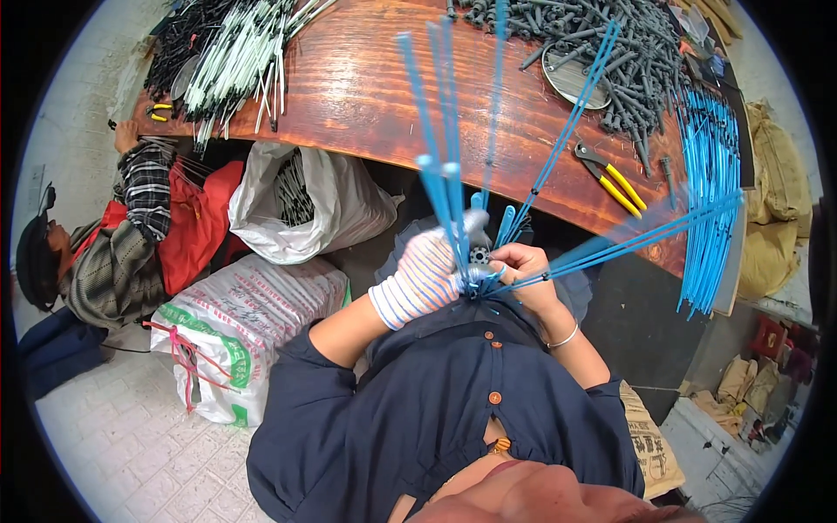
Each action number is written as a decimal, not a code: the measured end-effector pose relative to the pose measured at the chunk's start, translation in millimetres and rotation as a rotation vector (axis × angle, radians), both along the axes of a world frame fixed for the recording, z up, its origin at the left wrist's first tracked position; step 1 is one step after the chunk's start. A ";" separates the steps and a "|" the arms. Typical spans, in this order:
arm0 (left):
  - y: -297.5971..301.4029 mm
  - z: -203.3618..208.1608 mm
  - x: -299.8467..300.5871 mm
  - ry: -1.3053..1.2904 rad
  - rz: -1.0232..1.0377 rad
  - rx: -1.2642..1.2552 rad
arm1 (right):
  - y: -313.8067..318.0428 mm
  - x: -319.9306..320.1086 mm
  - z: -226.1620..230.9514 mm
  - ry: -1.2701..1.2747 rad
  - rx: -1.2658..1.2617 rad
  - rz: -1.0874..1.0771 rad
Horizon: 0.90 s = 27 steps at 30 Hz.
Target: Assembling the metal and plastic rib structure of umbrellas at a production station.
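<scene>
My left hand point(427, 272), in a white knit glove with coloured stripes, is closed around a bunch of blue umbrella ribs point(446, 187) by their lower ends, in front of my lap. Between my hands shows a small round dark hub point(479, 254) with holes around its face. Bare and wearing a bangle, my right hand point(523, 268) pinches at the hub's right edge; what lies between the fingertips is too small to make out. More blue ribs point(641, 244) fan out to the right past my right fingers. Some rib ends are smeared by motion.
The wooden table point(375, 96) holds white-and-black ribs point(235, 65), a pile of dark grey parts point(619, 65), a round dish point(575, 77), yellow-handled pliers point(610, 181) and a blue rib stack point(708, 205). Sacks point(305, 205) stand below; a co-worker point(113, 244) sits left.
</scene>
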<state>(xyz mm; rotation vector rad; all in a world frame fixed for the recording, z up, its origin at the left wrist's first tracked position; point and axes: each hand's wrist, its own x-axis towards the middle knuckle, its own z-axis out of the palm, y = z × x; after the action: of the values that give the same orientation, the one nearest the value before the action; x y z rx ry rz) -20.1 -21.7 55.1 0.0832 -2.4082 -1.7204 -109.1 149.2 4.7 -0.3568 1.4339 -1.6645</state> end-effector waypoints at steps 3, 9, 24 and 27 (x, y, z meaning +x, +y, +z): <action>-9.2 0.9 0.1 0.181 0.507 -0.742 | -2.4 1.0 1.3 0.093 0.026 -0.002; 7.9 -16.2 12.8 -0.263 0.278 0.559 | -11.1 7.4 1.8 0.393 0.019 0.019; 1.7 -33.5 7.3 -0.179 0.134 0.558 | -10.8 13.3 -5.4 0.163 -0.087 -0.086; 0.9 -22.8 4.1 -0.245 0.056 0.368 | -11.0 14.8 -10.0 0.135 -0.086 -0.101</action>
<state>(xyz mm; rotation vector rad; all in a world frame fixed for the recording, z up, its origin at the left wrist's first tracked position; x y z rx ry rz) -16.0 -20.8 32.3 0.4288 -2.1819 -2.2179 -94.2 138.1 -5.3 -0.4589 1.5030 -1.8166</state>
